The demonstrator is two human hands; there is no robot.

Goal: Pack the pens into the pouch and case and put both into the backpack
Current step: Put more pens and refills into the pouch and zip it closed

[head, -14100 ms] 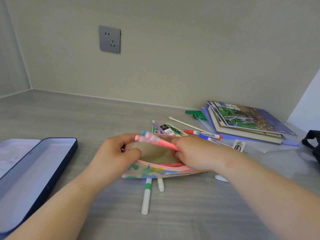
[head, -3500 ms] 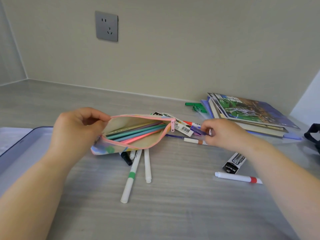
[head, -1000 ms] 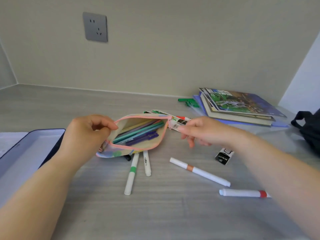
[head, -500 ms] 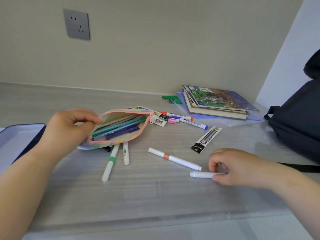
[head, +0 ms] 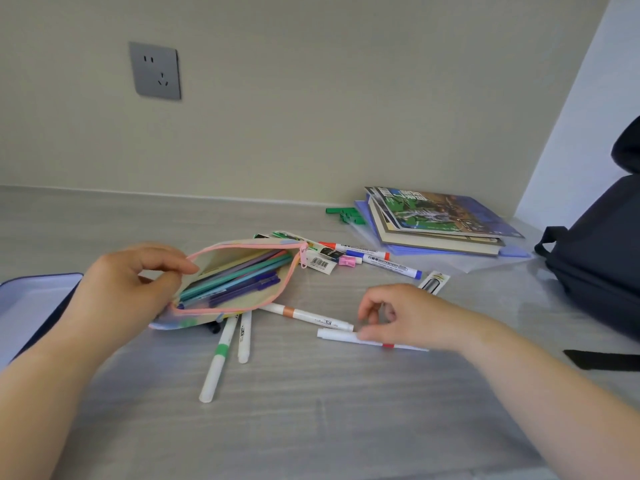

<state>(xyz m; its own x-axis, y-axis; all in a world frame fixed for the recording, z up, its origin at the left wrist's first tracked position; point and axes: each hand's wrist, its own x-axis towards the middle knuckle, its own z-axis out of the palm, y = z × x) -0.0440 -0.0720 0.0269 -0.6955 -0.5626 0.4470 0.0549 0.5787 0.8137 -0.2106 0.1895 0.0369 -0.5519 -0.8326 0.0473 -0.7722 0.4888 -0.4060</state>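
Observation:
My left hand (head: pixel 128 289) pinches the near rim of the colourful pouch (head: pixel 239 271) and holds its pink-zippered mouth open; several thin pens lie inside. My right hand (head: pixel 405 317) grips a white marker with a red band (head: pixel 337 336), which is still low at the desk. A white marker with an orange band (head: pixel 304 314) lies just beyond it. A green-banded marker (head: pixel 216 362) and a plain white one (head: pixel 244 337) poke out from under the pouch. The open blue case (head: pixel 38 299) is at the left edge. The dark backpack (head: pixel 602 271) stands at the right.
Two whiteboard markers (head: pixel 377 258), a pink clip (head: pixel 348 260) and paper tags lie behind the pouch. A black pen packet (head: pixel 434 282) lies near my right hand. Stacked books (head: pixel 436 220) and green pieces (head: pixel 346 214) sit by the wall. A backpack strap (head: pixel 602 359) lies on the desk.
My right hand left the pouch's right end, dropped to the red-banded marker and took hold of it. It now carries the marker left toward the pouch. My left hand kept the pouch open.

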